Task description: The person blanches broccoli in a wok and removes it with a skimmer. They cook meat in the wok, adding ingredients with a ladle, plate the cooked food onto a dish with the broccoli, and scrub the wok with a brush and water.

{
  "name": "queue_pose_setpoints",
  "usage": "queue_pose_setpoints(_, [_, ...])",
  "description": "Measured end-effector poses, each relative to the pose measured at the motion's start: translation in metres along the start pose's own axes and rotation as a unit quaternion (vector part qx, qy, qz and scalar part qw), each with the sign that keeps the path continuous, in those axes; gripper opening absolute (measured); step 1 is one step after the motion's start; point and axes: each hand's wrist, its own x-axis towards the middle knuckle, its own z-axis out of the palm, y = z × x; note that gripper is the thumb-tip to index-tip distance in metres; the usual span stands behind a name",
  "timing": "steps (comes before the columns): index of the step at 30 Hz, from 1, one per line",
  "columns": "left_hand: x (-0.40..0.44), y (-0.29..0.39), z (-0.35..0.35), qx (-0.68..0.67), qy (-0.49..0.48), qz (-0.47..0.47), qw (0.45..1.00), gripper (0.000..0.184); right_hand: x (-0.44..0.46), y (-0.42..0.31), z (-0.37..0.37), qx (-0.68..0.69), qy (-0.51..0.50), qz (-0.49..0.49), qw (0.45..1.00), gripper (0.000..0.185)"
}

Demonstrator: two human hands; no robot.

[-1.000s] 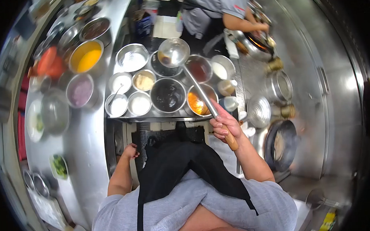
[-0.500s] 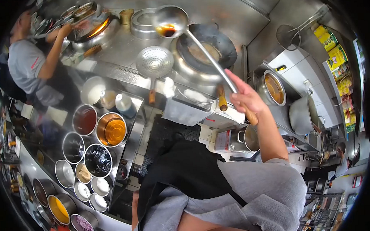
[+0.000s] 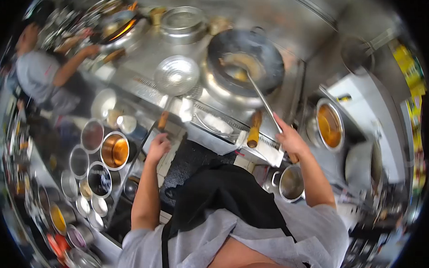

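Note:
My right hand (image 3: 290, 140) is closed round the handle of a long ladle (image 3: 260, 94). The ladle slants down into a dark wok (image 3: 275, 61) on the stove, its bowl among the brownish contents (image 3: 244, 67). My left hand (image 3: 158, 146) is over the gap between counter and stove, just below the wooden handle of a perforated strainer (image 3: 176, 75), apart from it. Its fingers are loosely bent and blurred, with nothing visible in them. The wok's wooden handle (image 3: 255, 130) points toward me, left of my right hand.
Several metal pots, including one of amber liquid (image 3: 115, 150), crowd the left counter (image 3: 131, 177). To the right are a bowl of amber liquid (image 3: 330, 125) and a large pot (image 3: 363, 163). A co-worker (image 3: 45, 78) handles a flaming wok (image 3: 121, 31) at upper left.
The ladle, raised with dark liquid before, is now lowered into the wok. My right hand has moved down with it. My left hand has come up into view beside the strainer handle.

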Motion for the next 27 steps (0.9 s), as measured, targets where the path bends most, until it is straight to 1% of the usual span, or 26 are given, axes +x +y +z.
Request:
queue_pose_setpoints(1, [0.005, 0.004, 0.020, 0.052, -0.012, 0.020, 0.998, 0.043, 0.013, 0.022, 0.004, -0.038, -0.013, -0.010, 0.999, 0.080])
queue_pose_setpoints(2, [0.007, 0.006, 0.036, 0.103, -0.020, 0.037, 0.994, 0.043, 0.029, 0.028, 0.008, -0.090, 0.009, 0.018, 0.996, 0.079])
queue_pose_setpoints(3, [0.007, 0.002, 0.050, 0.060, -0.021, -0.040, 0.997, 0.043, 0.054, 0.053, 0.016, -0.097, 0.039, 0.017, 0.994, 0.079])
queue_pose_setpoints(4, [-0.004, 0.008, 0.061, 0.073, -0.032, -0.050, 0.996, 0.043, 0.080, 0.077, 0.017, -0.102, 0.067, 0.012, 0.992, 0.079])
queue_pose_setpoints(5, [-0.007, 0.004, 0.068, 0.119, -0.029, -0.069, 0.990, 0.041, 0.095, 0.083, 0.010, -0.083, 0.087, 0.000, 0.993, 0.079])
queue_pose_setpoints(6, [-0.018, -0.002, 0.065, 0.101, 0.009, -0.078, 0.992, 0.041, 0.110, 0.091, 0.001, -0.063, 0.105, -0.011, 0.992, 0.079])
queue_pose_setpoints(7, [-0.027, -0.006, 0.061, 0.141, 0.022, -0.056, 0.988, 0.039, 0.138, 0.136, 0.002, -0.032, 0.155, -0.159, 0.975, 0.079])
queue_pose_setpoints(8, [-0.035, -0.008, 0.054, 0.186, 0.028, -0.036, 0.981, 0.037, 0.110, 0.081, -0.016, 0.106, 0.066, 0.050, 0.991, 0.079])
queue_pose_setpoints(9, [-0.043, -0.010, 0.048, 0.235, 0.026, -0.016, 0.972, 0.036, 0.084, 0.045, -0.027, 0.143, 0.052, 0.069, 0.986, 0.080])
queue_pose_setpoints(10, [-0.057, -0.006, 0.036, 0.189, 0.081, -0.022, 0.978, 0.033, 0.108, 0.111, -0.015, 0.030, 0.143, -0.091, 0.985, 0.082])
queue_pose_setpoints(11, [-0.068, -0.002, 0.023, 0.186, 0.090, -0.020, 0.978, 0.033, 0.099, 0.118, -0.014, 0.028, 0.140, -0.101, 0.985, 0.082])
queue_pose_setpoints(13, [-0.084, -0.002, -0.001, 0.146, 0.278, -0.015, 0.949, 0.033, 0.078, 0.117, -0.008, -0.073, 0.173, 0.014, 0.982, 0.081])
queue_pose_setpoints(15, [-0.079, -0.001, -0.021, 0.193, 0.423, 0.086, 0.881, 0.035, 0.076, 0.110, -0.003, -0.073, 0.164, 0.033, 0.983, 0.080])
queue_pose_setpoints(16, [-0.070, 0.001, -0.033, 0.194, 0.417, 0.085, 0.884, 0.035, 0.075, 0.106, 0.000, -0.071, 0.157, 0.049, 0.984, 0.079])
queue_pose_setpoints(17, [-0.055, 0.007, -0.046, 0.152, 0.453, 0.120, 0.870, 0.036, 0.085, 0.109, 0.008, -0.071, 0.160, 0.056, 0.983, 0.079])
queue_pose_setpoints(18, [-0.040, 0.013, -0.058, 0.109, 0.482, 0.156, 0.855, 0.038, 0.100, 0.115, 0.022, -0.057, 0.202, -0.036, 0.977, 0.078])
queue_pose_setpoints(19, [-0.031, 0.032, -0.066, 0.154, 0.508, 0.192, 0.825, 0.039, 0.106, 0.116, 0.028, -0.045, 0.247, -0.122, 0.960, 0.077])
queue_pose_setpoints(20, [-0.015, 0.037, -0.077, 0.181, 0.508, 0.206, 0.816, 0.038, 0.100, 0.085, 0.028, 0.081, 0.199, -0.079, 0.973, 0.075])
queue_pose_setpoints(21, [-0.001, 0.042, -0.090, 0.209, 0.502, 0.226, 0.809, 0.037, 0.098, 0.044, 0.028, 0.211, 0.157, -0.035, 0.964, 0.074])
queue_pose_setpoints(22, [0.008, 0.045, -0.099, 0.233, 0.483, 0.177, 0.826, 0.035, 0.108, 0.035, 0.034, 0.253, 0.159, -0.044, 0.953, 0.072])
queue_pose_setpoints(23, [0.016, 0.046, -0.103, 0.262, 0.454, 0.132, 0.841, 0.033, 0.109, 0.014, 0.029, 0.238, 0.157, -0.046, 0.957, 0.073])
queue_pose_setpoints(24, [0.015, 0.056, -0.101, 0.261, 0.438, 0.131, 0.850, 0.031, 0.111, 0.000, 0.025, 0.233, 0.148, -0.025, 0.961, 0.074])
queue_pose_setpoints(25, [0.016, 0.061, -0.101, 0.268, 0.437, 0.172, 0.841, 0.027, 0.110, -0.015, 0.023, 0.264, 0.140, -0.006, 0.954, 0.075])
queue_pose_setpoints(26, [0.015, 0.064, -0.103, 0.258, 0.434, 0.225, 0.833, 0.022, 0.118, -0.021, 0.028, 0.230, 0.173, 0.006, 0.958, 0.076])
queue_pose_setpoints(27, [0.023, 0.053, -0.118, 0.281, 0.424, 0.220, 0.832, 0.020, 0.118, -0.037, 0.031, 0.260, 0.184, 0.012, 0.948, 0.077])
